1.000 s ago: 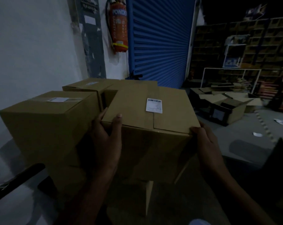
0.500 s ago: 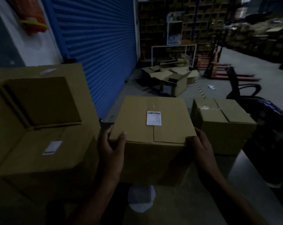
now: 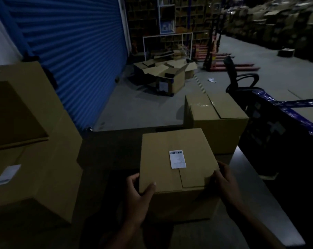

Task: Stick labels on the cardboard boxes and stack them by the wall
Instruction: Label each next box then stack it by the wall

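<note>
We have the labelled box [image 3: 177, 159] by its two near corners, label [image 3: 177, 159] up. Left hand [image 3: 138, 193] wraps its corner, thumb on top; right hand [image 3: 223, 182] curls round the other: a two-sided grip that keeps it level. It sits low over the counter [image 3: 249, 177], near the unlabelled box [image 3: 214, 119] and the stacked boxes [image 3: 35, 159], probably its destination.

The stacked boxes [image 3: 32, 141] run off the left edge; label [image 3: 177, 159] print is too small to read; far shelves [image 3: 270, 20] at upper right blur into darkness.
</note>
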Available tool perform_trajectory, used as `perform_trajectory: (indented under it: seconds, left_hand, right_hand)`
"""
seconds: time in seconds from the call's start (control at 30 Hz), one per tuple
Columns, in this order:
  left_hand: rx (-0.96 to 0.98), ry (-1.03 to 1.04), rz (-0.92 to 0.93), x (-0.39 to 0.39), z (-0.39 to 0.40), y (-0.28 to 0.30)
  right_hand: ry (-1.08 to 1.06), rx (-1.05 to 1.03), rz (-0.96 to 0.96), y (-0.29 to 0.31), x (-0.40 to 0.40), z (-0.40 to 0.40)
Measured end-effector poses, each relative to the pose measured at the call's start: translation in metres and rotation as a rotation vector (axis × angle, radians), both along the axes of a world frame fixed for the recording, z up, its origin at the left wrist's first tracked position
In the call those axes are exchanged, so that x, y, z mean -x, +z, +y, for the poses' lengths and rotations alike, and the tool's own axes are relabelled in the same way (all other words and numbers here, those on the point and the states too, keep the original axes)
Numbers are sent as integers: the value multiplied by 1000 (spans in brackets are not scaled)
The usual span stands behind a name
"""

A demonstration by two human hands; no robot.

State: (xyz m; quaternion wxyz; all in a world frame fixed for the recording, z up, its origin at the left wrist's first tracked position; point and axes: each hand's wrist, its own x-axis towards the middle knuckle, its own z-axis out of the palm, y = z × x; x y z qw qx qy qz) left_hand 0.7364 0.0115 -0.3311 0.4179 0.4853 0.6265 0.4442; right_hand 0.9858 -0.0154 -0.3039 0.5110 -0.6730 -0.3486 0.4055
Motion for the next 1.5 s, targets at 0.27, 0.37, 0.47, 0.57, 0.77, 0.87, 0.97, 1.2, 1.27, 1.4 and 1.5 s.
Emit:
perform_trajectory:
  seconds: [0.27,0.37,0.47,0.57,0.77,0.87,0.97,1.2,1.27,1.4,1.5]
  left_hand:
    - [129,-216,27,-1,50,6]
    - [174,-377,60,-1,81,21]
    - [200,-585,153,4,112,34]
    - [206,-764,249,11,142,42]
    - [188,-957,360,4,178,49]
    - [-16,-872,595,-22,174,46]
    - [-125,-831,639,-50,160,42]
    - [-218,-809,729,-55,158,22]
    - [-245,-804,723,-55,158,21]
    - [-258,-793,706,-55,158,20]
    - [-243,-787,712,-56,157,22]
  right_hand:
    - [-3,-19,-726,-3,-11,19]
    - [163,-18,-1151,4,-17,51]
    - [383,-25,-1136,11,-6,86]
    - [387,-93,-1114,4,6,105]
    - [109,-126,-1066,-10,17,95]
    - [66,-112,-1101,-10,19,97]
    - [65,-44,-1126,-12,17,104]
    - [89,44,-1032,-23,6,114]
    - [105,35,-1026,-19,8,113]
    - [142,21,-1001,-19,5,115]
    - [118,13,-1018,-20,4,116]
